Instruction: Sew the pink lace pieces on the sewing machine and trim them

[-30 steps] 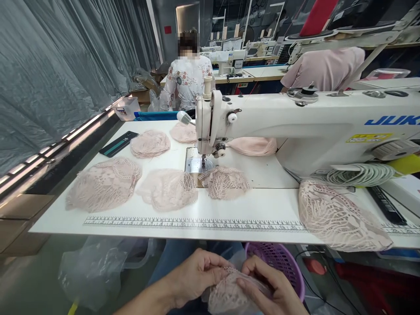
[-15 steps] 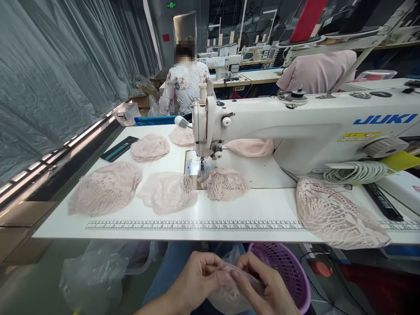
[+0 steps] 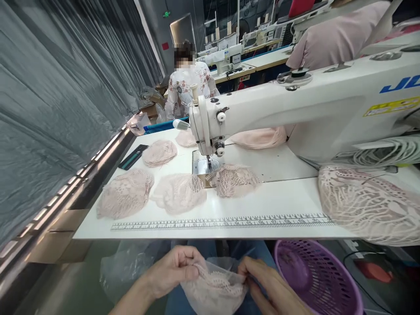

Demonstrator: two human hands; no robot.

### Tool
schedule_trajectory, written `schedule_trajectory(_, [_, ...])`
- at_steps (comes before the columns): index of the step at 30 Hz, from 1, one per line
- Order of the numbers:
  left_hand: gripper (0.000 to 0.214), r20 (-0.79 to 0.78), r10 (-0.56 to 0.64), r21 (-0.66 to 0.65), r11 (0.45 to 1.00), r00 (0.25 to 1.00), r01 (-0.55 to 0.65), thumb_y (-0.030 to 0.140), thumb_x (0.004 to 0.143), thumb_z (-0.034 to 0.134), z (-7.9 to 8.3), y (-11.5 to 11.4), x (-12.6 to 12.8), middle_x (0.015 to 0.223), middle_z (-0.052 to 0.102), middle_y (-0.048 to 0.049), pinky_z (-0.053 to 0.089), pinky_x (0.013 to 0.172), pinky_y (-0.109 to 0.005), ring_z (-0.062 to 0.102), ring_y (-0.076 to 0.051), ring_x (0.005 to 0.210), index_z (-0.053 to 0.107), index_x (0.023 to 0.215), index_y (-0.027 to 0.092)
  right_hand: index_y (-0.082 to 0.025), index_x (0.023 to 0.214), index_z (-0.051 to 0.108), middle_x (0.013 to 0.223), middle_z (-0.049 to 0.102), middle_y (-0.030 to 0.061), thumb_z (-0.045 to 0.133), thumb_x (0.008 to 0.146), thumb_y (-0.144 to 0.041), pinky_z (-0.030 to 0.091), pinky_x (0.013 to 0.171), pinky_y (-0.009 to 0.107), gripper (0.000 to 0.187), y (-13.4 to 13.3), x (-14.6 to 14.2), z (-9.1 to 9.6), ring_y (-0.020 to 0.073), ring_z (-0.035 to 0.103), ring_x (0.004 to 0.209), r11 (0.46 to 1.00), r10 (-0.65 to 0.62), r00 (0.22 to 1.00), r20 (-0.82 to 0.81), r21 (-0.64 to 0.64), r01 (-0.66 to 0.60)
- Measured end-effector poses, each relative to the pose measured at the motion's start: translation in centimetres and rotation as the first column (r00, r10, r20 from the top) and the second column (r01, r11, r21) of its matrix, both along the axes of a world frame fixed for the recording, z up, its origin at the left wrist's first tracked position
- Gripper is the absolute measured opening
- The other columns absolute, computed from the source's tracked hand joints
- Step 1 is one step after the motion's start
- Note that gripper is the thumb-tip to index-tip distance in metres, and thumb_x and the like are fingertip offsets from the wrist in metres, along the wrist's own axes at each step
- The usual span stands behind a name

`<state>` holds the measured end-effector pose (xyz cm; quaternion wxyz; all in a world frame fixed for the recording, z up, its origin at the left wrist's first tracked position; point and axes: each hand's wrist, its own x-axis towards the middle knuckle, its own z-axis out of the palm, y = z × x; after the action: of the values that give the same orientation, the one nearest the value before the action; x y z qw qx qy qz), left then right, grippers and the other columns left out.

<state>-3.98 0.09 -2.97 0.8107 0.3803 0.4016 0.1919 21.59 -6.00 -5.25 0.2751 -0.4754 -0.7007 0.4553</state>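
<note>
Now the hands draw apart below the table (image 3: 278,201) edge; a moment ago they were bunched together over the pink lace piece (image 3: 215,284), and it now stretches between them over the lap; the left hand (image 3: 170,271) pinches one edge between thumb and fingers, the right hand (image 3: 267,284) is closed on the opposite edge; to my eye the lace is being opened out for handling; the purple basket (image 3: 315,280) sits just beside the right hand; up top, another lace cup (image 3: 234,179) lies under the sewing machine (image 3: 278,109) needle, untouched.
</note>
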Motion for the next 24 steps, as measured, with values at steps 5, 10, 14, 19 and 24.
schedule_trajectory(5, [0.047,-0.059,-0.014,0.004,1.000,0.998,0.015,0.040,0.064,0.086,0.1,-0.1,-1.4,0.084,0.075,-0.0114,0.052,0.064,-0.019,0.068,-0.015,0.068,0.074,0.099,0.011,-0.024,0.109,0.050,0.112,0.055,0.0045,0.050,0.087,-0.020,0.040,0.096,0.032,0.022,1.4,-0.3,0.7,0.0185,0.052,0.107,0.979,0.149,0.978,-0.148,-0.118,-0.167])
schedule_trajectory(10, [0.039,-0.113,-0.030,0.059,0.998,0.993,0.037,0.042,0.068,0.083,1.1,-0.4,-2.0,0.083,0.075,-0.0112,0.050,0.064,-0.016,0.068,-0.014,0.069,0.076,0.090,0.010,-0.024,0.143,0.031,0.143,0.036,0.0108,0.080,0.062,-0.037,0.023,0.110,0.041,0.095,3.9,-2.5,-0.7,0.0289,0.031,0.133,0.926,0.279,0.916,-0.288,-0.172,-0.336])
schedule_trajectory(14, [0.033,-0.141,0.086,0.086,0.994,0.986,-0.074,0.042,0.067,0.083,1.5,-1.2,-4.1,0.075,0.074,-0.0079,0.047,0.059,-0.016,0.066,-0.013,0.064,0.076,0.082,0.013,-0.024,0.114,0.062,0.101,0.058,0.0029,0.081,0.059,-0.039,0.040,0.086,0.033,0.060,4.6,-4.5,-2.5,0.0239,0.051,0.098,0.896,0.227,0.931,-0.285,-0.314,-0.314])
schedule_trajectory(19, [0.036,-0.203,0.158,0.061,0.987,0.966,-0.149,0.047,0.066,0.082,0.5,-2.8,-7.2,0.076,0.072,-0.0050,0.048,0.063,-0.017,0.065,-0.012,0.066,0.074,0.080,0.016,-0.019,0.080,0.065,0.077,0.053,-0.0037,0.074,0.062,-0.023,0.034,0.064,0.024,0.021,4.5,-5.4,-2.5,0.0139,0.048,0.075,0.872,0.224,0.926,-0.302,-0.361,-0.329])
schedule_trajectory(24, [0.048,-0.272,-0.069,-0.044,0.997,0.960,0.059,0.033,0.050,0.092,-0.6,-2.6,-6.2,0.073,0.069,-0.0031,0.046,0.059,-0.017,0.058,-0.010,0.062,0.075,0.090,0.011,-0.018,0.071,0.060,0.059,0.045,-0.0088,0.072,0.059,-0.017,0.025,0.048,0.020,0.017,5.4,-7.0,-1.3,0.0073,0.038,0.056,0.787,0.326,0.873,-0.362,-0.408,-0.463])
